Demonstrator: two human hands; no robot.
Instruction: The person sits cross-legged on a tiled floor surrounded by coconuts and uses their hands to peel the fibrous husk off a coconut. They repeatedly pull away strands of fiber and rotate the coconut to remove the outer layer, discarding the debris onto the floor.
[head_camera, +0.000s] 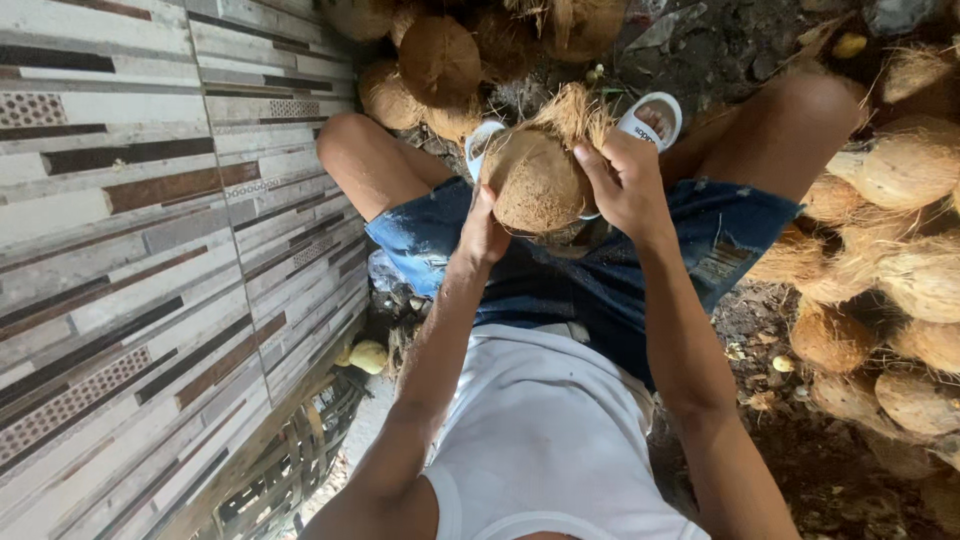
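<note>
A: Item one, the coconut (535, 180): where is it placed?

B: It is held above the lap, just past the denim shorts (600, 270), between the knees. A tuft of loose husk fibre (572, 112) is seen at its 12 o'clock side.

A: Item two, the hands?

B: The left hand (483, 232) is pressed against the coconut at its 7 o'clock edge; its fingers are hidden behind the shell, so their grip cannot be told. The right hand (625, 180) is laid on the 3 o'clock side, its fingers (592, 170) curled onto the husk and clasping it.

A: Surroundings?

B: Piled coconuts (900, 250) are recorded at 3 o'clock, more coconuts (440, 60) at 12 o'clock, a tiled wall (150, 250) at 9 o'clock. White sandals (650, 115) are worn.
</note>
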